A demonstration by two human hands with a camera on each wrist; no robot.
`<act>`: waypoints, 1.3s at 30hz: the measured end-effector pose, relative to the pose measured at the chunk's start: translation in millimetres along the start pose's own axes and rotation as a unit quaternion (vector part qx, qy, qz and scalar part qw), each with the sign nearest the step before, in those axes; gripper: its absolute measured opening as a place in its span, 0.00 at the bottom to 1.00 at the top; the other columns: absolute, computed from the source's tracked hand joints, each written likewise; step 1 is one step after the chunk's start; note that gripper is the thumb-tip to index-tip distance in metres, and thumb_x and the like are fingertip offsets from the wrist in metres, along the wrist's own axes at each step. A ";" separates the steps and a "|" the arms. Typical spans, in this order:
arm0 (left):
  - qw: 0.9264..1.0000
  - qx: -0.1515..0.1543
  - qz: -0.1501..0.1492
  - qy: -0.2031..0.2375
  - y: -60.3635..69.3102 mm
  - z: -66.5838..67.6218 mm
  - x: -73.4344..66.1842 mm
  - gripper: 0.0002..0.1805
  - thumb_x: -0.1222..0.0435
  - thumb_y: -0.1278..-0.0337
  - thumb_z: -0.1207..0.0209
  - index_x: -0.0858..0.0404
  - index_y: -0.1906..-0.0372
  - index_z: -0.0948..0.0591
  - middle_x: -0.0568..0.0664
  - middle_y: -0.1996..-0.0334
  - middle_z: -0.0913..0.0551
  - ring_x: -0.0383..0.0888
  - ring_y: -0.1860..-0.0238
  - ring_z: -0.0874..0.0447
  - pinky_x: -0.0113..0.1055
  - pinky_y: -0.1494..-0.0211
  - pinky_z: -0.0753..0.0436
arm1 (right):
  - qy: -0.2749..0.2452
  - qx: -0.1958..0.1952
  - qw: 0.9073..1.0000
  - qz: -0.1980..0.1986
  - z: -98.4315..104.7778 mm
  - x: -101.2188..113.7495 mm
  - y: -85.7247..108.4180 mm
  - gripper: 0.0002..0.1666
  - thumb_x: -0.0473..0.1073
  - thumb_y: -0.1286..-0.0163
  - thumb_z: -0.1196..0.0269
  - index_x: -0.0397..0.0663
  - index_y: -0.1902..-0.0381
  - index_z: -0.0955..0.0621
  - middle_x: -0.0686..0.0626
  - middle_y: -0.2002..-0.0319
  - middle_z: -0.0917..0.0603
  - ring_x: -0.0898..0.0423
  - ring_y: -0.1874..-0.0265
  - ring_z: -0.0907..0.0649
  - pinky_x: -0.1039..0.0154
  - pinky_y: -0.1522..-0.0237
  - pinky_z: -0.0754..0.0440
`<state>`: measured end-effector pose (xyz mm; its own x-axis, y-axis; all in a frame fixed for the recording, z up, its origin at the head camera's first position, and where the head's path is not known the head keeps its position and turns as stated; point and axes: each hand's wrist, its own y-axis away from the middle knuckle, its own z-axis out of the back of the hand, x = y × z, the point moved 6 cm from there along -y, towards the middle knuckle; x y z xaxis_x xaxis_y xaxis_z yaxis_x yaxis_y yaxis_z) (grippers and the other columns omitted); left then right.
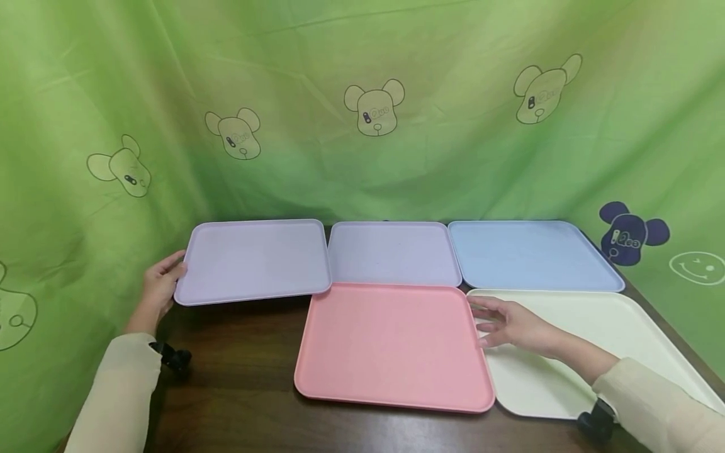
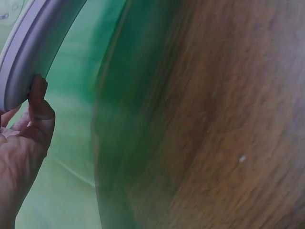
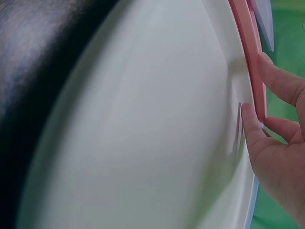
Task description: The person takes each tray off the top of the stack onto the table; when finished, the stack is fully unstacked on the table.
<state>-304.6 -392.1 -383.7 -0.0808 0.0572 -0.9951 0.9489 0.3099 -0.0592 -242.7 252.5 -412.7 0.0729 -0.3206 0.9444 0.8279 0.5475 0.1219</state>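
Observation:
At the left end of the back row, a lavender tray [image 1: 255,261] is tilted, with its left end off the table. My left hand [image 1: 162,286] grips its left rim; in the left wrist view the fingers [image 2: 39,102] reach the tray's underside. A pink tray [image 1: 393,346] lies in the middle of the front row. My right hand [image 1: 518,326] is spread at its right edge, above a white tray [image 1: 549,371]. In the right wrist view the thumb [image 3: 279,78] touches the pink rim and a fingertip is by the white rim.
A second lavender tray [image 1: 393,251] and a blue tray [image 1: 532,255] lie along the back of the dark wooden table [image 1: 238,390]. Green printed cloth [image 1: 306,170] hangs close behind and at both sides.

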 end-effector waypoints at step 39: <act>0.998 -0.020 0.031 -0.050 -8.7 16.5 13.3 0.31 0.66 0.34 0.42 0.73 0.30 0.37 0.29 0.64 0.20 0.26 0.66 0.24 0.21 0.64 0.23 | -0.011 0.001 1.000 0.003 -0.6 -1.1 -0.5 0.56 0.31 0.45 0.29 0.21 0.29 0.51 0.21 0.33 0.46 0.24 0.39 0.35 0.57 0.49 0.21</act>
<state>-308.9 -409.6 -397.8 0.0101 -0.0172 -0.9998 0.9380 0.3467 0.0035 -242.9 252.1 -414.0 0.0658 -0.3009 0.9514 0.8267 0.5504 0.1169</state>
